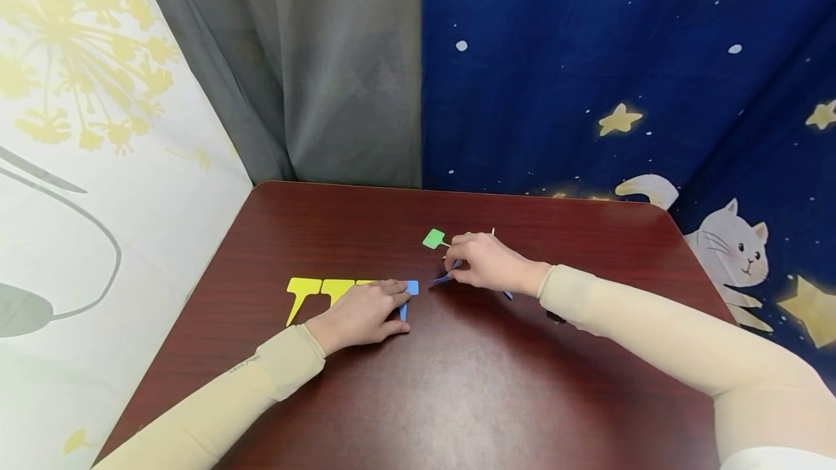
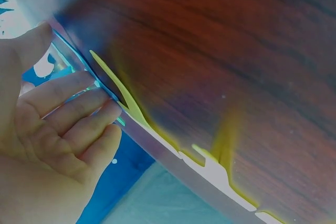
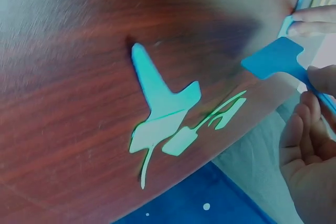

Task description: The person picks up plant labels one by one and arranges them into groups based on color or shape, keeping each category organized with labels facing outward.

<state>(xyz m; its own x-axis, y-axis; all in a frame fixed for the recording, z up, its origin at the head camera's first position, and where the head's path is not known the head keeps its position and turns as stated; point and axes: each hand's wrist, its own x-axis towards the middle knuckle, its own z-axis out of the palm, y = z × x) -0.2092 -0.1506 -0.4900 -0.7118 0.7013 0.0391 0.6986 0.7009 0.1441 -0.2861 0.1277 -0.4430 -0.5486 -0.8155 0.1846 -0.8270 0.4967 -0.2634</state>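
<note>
Flat T-shaped plant labels lie on the table. My left hand (image 1: pixel 366 312) rests its fingers on a blue plant label (image 1: pixel 412 287), the thumb beside its stem. This label ends a row of yellow plant labels (image 1: pixel 303 286), partly covered by that hand. To the right, my right hand (image 1: pixel 490 263) pinches another blue plant label (image 3: pixel 275 59) by its stem between thumb and fingers, its broad head tilted and raised off the table in the right wrist view. Just beyond this hand lies a green plant label (image 1: pixel 434 238).
In the right wrist view, a turquoise-looking label (image 3: pixel 165 95) lies against a pale label (image 3: pixel 160 132), with green labels (image 3: pixel 181 141) beside them. My right hand hides most of this group in the head view. Curtains (image 1: pixel 353 78) hang behind the brown table's (image 1: pixel 366 209) far edge.
</note>
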